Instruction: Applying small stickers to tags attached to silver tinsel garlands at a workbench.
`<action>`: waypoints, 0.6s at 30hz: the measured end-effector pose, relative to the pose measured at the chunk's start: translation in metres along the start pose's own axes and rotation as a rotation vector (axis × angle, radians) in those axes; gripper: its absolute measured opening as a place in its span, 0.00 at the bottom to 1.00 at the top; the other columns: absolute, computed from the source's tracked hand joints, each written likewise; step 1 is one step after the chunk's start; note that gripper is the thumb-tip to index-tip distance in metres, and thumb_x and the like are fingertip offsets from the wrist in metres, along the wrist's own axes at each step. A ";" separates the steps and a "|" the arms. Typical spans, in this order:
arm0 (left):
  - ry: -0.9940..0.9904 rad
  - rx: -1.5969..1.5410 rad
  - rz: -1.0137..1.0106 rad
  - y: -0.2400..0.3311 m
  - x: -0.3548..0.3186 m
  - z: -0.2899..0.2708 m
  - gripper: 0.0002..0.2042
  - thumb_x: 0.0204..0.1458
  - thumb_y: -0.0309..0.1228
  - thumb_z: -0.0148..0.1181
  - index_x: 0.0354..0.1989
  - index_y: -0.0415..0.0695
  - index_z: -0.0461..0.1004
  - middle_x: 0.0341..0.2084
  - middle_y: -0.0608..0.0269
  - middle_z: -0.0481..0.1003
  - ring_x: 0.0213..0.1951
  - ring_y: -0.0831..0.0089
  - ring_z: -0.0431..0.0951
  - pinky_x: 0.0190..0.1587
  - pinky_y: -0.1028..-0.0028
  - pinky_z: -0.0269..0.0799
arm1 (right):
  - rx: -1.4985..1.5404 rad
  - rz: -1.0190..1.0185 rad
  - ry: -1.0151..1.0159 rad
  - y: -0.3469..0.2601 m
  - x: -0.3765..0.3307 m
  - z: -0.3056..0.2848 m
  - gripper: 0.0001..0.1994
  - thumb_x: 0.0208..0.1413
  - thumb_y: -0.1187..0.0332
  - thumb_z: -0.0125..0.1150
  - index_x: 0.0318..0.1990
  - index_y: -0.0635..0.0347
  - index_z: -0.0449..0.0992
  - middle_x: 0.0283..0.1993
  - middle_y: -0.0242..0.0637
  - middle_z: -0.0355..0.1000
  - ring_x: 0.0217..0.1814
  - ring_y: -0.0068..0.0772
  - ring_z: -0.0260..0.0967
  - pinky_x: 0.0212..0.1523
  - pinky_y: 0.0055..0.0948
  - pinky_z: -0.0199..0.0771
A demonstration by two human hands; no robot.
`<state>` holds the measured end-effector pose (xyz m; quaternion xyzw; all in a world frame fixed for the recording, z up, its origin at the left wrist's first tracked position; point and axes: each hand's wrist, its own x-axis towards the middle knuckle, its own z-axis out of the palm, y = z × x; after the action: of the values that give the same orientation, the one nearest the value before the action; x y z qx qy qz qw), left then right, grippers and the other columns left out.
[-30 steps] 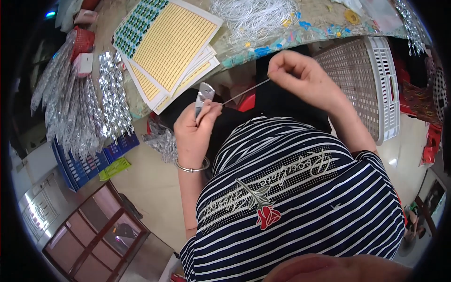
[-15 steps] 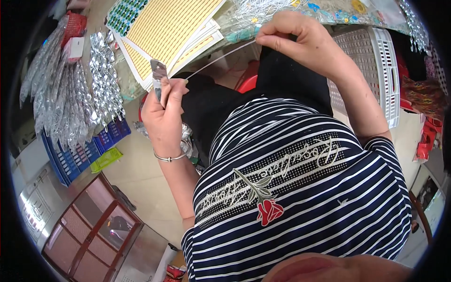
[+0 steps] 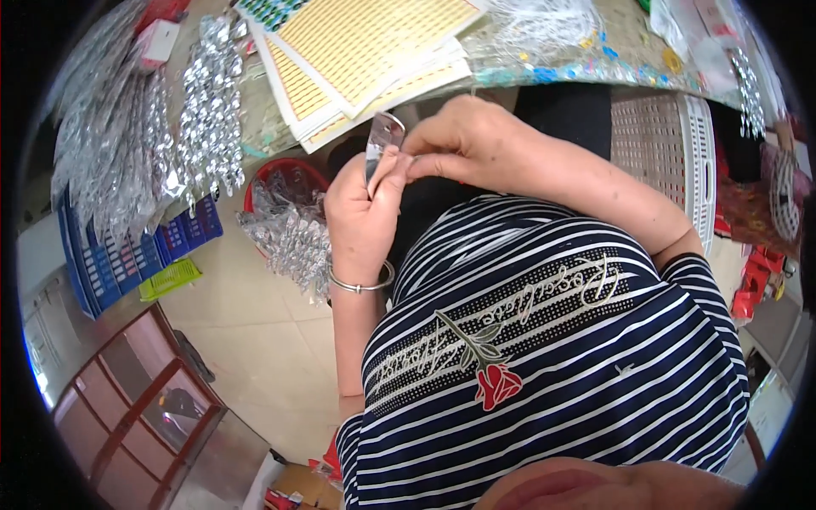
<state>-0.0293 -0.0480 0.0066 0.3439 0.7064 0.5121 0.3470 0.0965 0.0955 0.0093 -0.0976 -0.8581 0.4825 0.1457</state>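
Observation:
My left hand (image 3: 361, 208) is closed on a small shiny silver piece (image 3: 388, 132), flat with a rounded end, which stands up past my thumb. Against those left fingertips my right hand (image 3: 476, 140) is pinched closed. What lies between the right fingers is hidden, and no white string shows between the hands. Both hands are above my lap, just short of the table edge. Beyond them, sheets of yellow stickers (image 3: 374, 51) lie stacked on the table, with a sheet of green oval stickers (image 3: 270, 12) at their far left.
Bundles of silver foil strips (image 3: 212, 102) hang over the table's left side. A red bucket (image 3: 316, 172) with silver strips stands below. White strings (image 3: 544, 24) are heaped at the back. At right is a white plastic basket (image 3: 650, 140); a blue rack (image 3: 85, 263) is at left.
My right hand has come left and down to meet my left hand, which shifted right with the silver piece. The white string stretched between them is out of sight. The view has shifted too.

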 end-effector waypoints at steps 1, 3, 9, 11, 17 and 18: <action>0.002 -0.023 -0.045 0.001 -0.003 -0.005 0.06 0.53 0.26 0.60 0.35 0.35 0.76 0.26 0.64 0.76 0.25 0.84 0.72 0.24 0.83 0.66 | 0.047 -0.015 -0.016 0.001 0.001 0.006 0.07 0.51 0.68 0.62 0.35 0.60 0.77 0.24 0.35 0.75 0.27 0.35 0.73 0.28 0.30 0.71; 0.025 -0.148 -0.092 -0.012 -0.011 -0.011 0.06 0.54 0.26 0.60 0.35 0.36 0.76 0.25 0.65 0.76 0.24 0.85 0.72 0.21 0.85 0.64 | 0.069 0.000 -0.047 -0.002 0.005 0.012 0.05 0.52 0.69 0.61 0.34 0.59 0.76 0.24 0.32 0.75 0.27 0.35 0.73 0.29 0.31 0.71; 0.053 -0.058 -0.182 -0.014 -0.020 -0.020 0.07 0.53 0.29 0.61 0.33 0.37 0.77 0.23 0.66 0.75 0.23 0.85 0.71 0.21 0.83 0.64 | -0.064 -0.040 -0.102 -0.006 0.009 0.014 0.04 0.51 0.71 0.60 0.33 0.60 0.76 0.26 0.34 0.75 0.27 0.33 0.73 0.29 0.28 0.71; 0.058 -0.046 -0.181 -0.016 -0.022 -0.023 0.07 0.52 0.30 0.61 0.31 0.38 0.77 0.22 0.67 0.75 0.22 0.85 0.70 0.21 0.81 0.64 | 0.015 0.056 -0.146 -0.010 0.010 0.010 0.04 0.54 0.72 0.58 0.34 0.62 0.75 0.26 0.34 0.74 0.28 0.28 0.73 0.30 0.25 0.72; 0.069 -0.022 -0.234 -0.033 -0.042 -0.030 0.08 0.55 0.30 0.59 0.38 0.39 0.76 0.26 0.69 0.76 0.23 0.88 0.68 0.22 0.85 0.61 | 0.384 0.363 -0.024 -0.010 -0.001 -0.004 0.07 0.60 0.71 0.53 0.35 0.66 0.74 0.28 0.31 0.73 0.32 0.18 0.71 0.37 0.19 0.72; 0.074 -0.117 -0.222 -0.035 -0.043 -0.026 0.09 0.54 0.30 0.59 0.40 0.39 0.76 0.27 0.69 0.75 0.24 0.87 0.68 0.24 0.85 0.62 | 0.472 0.397 -0.004 -0.009 -0.003 -0.005 0.07 0.61 0.70 0.52 0.36 0.65 0.73 0.29 0.30 0.72 0.33 0.17 0.70 0.39 0.18 0.71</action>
<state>-0.0335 -0.1056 -0.0154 0.2237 0.7215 0.5230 0.3948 0.1005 0.0943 0.0190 -0.2259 -0.6867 0.6879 0.0654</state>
